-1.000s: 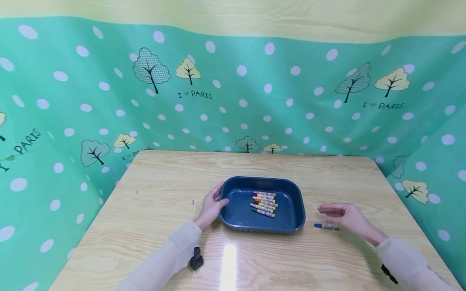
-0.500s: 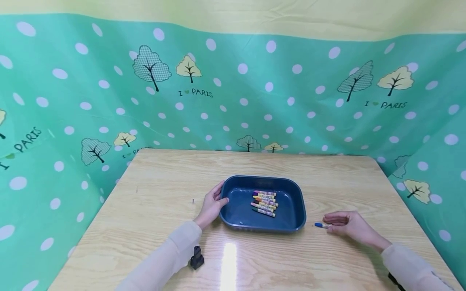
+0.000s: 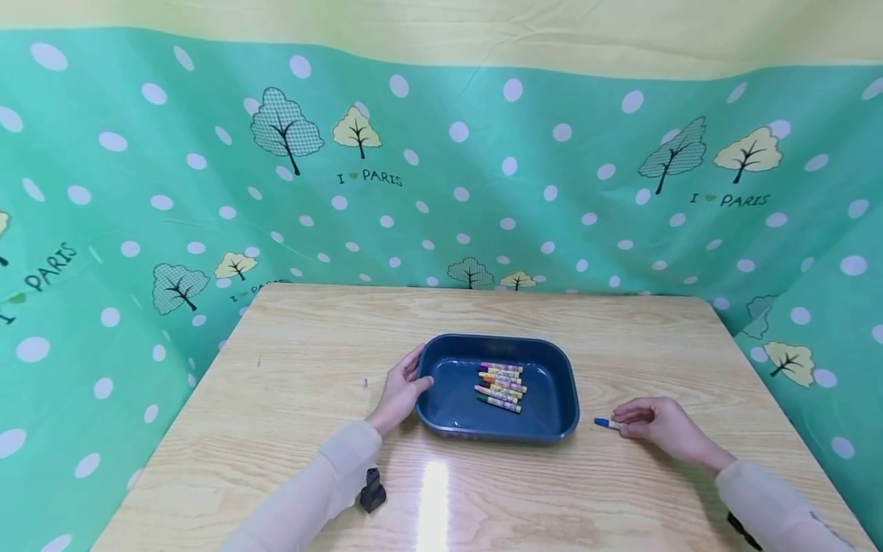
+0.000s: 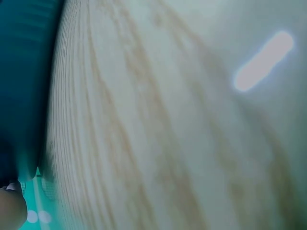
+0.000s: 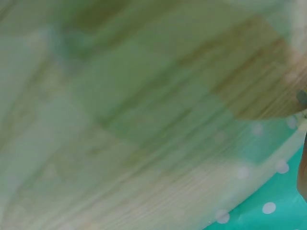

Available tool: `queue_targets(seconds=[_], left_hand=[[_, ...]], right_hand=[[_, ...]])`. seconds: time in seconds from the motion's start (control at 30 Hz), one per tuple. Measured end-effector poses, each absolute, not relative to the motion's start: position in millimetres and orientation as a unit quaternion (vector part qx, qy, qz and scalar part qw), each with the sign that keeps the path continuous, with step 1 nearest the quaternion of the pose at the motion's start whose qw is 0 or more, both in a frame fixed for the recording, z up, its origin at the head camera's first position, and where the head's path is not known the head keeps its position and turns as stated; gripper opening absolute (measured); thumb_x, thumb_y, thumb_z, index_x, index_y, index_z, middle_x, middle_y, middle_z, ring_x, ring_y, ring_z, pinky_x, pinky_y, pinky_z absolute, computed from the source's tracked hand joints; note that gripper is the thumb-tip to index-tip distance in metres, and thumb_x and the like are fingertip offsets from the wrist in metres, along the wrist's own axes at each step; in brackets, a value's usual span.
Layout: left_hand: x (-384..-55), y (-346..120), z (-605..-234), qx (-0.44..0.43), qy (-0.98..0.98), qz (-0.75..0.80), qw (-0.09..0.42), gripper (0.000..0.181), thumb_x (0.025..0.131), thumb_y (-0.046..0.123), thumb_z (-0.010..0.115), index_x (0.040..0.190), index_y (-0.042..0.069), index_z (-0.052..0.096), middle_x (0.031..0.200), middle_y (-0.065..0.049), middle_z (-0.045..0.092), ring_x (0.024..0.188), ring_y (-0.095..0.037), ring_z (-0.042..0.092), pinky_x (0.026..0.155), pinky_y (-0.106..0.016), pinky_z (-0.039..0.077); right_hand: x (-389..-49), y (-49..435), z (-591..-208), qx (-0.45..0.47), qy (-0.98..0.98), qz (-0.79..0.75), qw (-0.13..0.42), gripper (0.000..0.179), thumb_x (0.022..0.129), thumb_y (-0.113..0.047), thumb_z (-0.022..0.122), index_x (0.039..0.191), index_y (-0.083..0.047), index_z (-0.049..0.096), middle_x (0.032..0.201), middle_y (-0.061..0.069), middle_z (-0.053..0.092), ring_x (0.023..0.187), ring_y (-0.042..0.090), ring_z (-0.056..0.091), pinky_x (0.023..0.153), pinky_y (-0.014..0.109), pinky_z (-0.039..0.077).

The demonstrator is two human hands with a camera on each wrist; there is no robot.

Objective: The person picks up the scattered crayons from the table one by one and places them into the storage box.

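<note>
A dark blue rectangular tray [image 3: 448, 420] stands on the wooden table, with several crayons [image 3: 501, 387] lying side by side inside it. My left hand [image 3: 400, 391] grips the tray's left wall, thumb over the rim. Right of the tray, my right hand [image 3: 655, 425] pinches a blue crayon [image 3: 605, 423] between thumb and fingers; its blue tip points left toward the tray and its rear end is hidden by the fingers. In the left wrist view the tray's outer wall [image 4: 24, 86] fills the left side, with a fingertip [image 4: 12, 208] at the lower corner.
The wooden table [image 3: 310, 345] reaches back to a green dotted curtain [image 3: 441, 192] that hangs behind it and at both sides. A bright light reflection lies on the tabletop in front of the tray. The right wrist view is hazy, showing mostly wood grain and curtain.
My right hand has come down to the blue crayon and taken hold of it; the crayon has tilted and shifted slightly. The left hand and tray stay put.
</note>
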State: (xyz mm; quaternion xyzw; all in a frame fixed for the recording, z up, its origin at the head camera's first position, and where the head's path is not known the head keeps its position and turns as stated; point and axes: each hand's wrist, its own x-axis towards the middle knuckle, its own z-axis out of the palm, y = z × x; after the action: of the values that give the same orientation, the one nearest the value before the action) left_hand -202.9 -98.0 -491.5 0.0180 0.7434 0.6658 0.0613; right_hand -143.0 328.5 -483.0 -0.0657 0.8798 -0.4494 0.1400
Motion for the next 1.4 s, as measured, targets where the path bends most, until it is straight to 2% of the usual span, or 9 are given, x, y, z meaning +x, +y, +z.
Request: queue_targets(seconds=[0.13,0.3,0.47,0.67,0.77,0.93,1.03,1.23,1.4], left_hand=[[-202.6,-98.3,-491.1,0.016,0.742,0.667,0.064,0.062,0.084,-0.004,0.053,0.142,0.008,0.034,0.144,-0.019,0.034,0.132,-0.033,0.035,0.108,-0.042,0.033],[-203.0,-97.9,-491.8,0.017,0.743,0.666,0.065,0.062,0.084,-0.003,0.053,0.142,0.008,0.033,0.144,-0.019,0.035,0.131,-0.032,0.036,0.107,-0.042,0.034],[-203.6,-97.9,-491.6,0.016,0.743,0.666,0.061,0.062,0.084,-0.003,0.054,0.141,0.009,0.034,0.144,-0.018,0.036,0.131,-0.032,0.037,0.107,-0.041,0.034],[-203.6,-97.9,-491.7,0.020,0.743,0.666,0.064,0.061,0.084,-0.003,0.053,0.142,0.008,0.034,0.144,-0.019,0.035,0.132,-0.033,0.035,0.107,-0.042,0.033],[-203.2,-97.9,-492.1,0.019,0.741,0.668,0.067,0.061,0.084,-0.004,0.052,0.142,0.008,0.034,0.144,-0.020,0.034,0.132,-0.033,0.035,0.107,-0.043,0.033],[-203.8,-98.1,-490.8,0.020,0.738,0.671,0.069,0.061,0.084,-0.004,0.053,0.141,0.006,0.033,0.144,-0.021,0.034,0.132,-0.035,0.034,0.107,-0.043,0.033],[-204.7,-98.0,-490.5,0.021,0.734,0.674,0.075,0.062,0.084,-0.005,0.053,0.142,0.004,0.032,0.144,-0.022,0.032,0.132,-0.036,0.033,0.108,-0.045,0.032],[-204.4,-98.4,-491.0,0.018,0.733,0.675,0.076,0.062,0.084,-0.004,0.053,0.142,0.005,0.032,0.145,-0.022,0.032,0.133,-0.035,0.032,0.108,-0.044,0.031],[-203.0,-97.6,-490.2,0.015,0.738,0.671,0.068,0.061,0.084,-0.004,0.052,0.141,0.007,0.034,0.144,-0.020,0.034,0.132,-0.034,0.034,0.108,-0.042,0.033]], right_hand=[[-143.4,327.1,-478.7,-0.058,0.886,-0.438,0.137,0.033,0.079,-0.011,0.069,0.107,0.004,0.063,0.098,0.015,0.068,0.081,0.002,0.064,0.069,0.019,0.056],[-146.0,322.5,-456.4,-0.039,0.895,-0.433,0.098,0.032,0.079,-0.009,0.068,0.109,0.003,0.063,0.100,0.015,0.068,0.081,0.001,0.065,0.071,0.019,0.056],[-153.1,310.7,-428.9,-0.025,0.897,-0.435,0.079,0.037,0.081,-0.020,0.068,0.111,0.001,0.063,0.105,0.017,0.067,0.082,0.001,0.065,0.072,0.021,0.057],[-164.3,288.8,-411.5,-0.028,0.903,-0.425,0.062,0.040,0.080,-0.030,0.069,0.111,-0.005,0.065,0.107,0.012,0.067,0.084,-0.003,0.063,0.072,0.018,0.055],[-169.5,273.3,-410.0,-0.028,0.898,-0.436,0.057,0.039,0.080,-0.028,0.069,0.111,-0.004,0.065,0.107,0.012,0.067,0.086,0.001,0.064,0.073,0.019,0.055],[-177.3,241.6,-414.5,-0.022,0.888,-0.455,0.059,0.036,0.081,-0.025,0.069,0.111,-0.006,0.066,0.108,0.012,0.067,0.095,0.016,0.065,0.079,0.027,0.056],[-181.0,222.3,-420.5,-0.023,0.880,-0.471,0.062,0.033,0.081,-0.022,0.069,0.110,-0.007,0.066,0.108,0.011,0.068,0.097,0.021,0.065,0.080,0.029,0.056],[-186.3,190.2,-436.2,-0.060,0.854,-0.512,0.065,0.026,0.081,-0.009,0.067,0.105,-0.002,0.067,0.101,0.013,0.069,0.090,0.019,0.067,0.077,0.027,0.057],[-185.9,174.1,-449.8,-0.091,0.841,-0.527,0.081,0.023,0.080,-0.005,0.067,0.102,-0.003,0.068,0.096,0.011,0.070,0.086,0.016,0.067,0.073,0.025,0.057]])
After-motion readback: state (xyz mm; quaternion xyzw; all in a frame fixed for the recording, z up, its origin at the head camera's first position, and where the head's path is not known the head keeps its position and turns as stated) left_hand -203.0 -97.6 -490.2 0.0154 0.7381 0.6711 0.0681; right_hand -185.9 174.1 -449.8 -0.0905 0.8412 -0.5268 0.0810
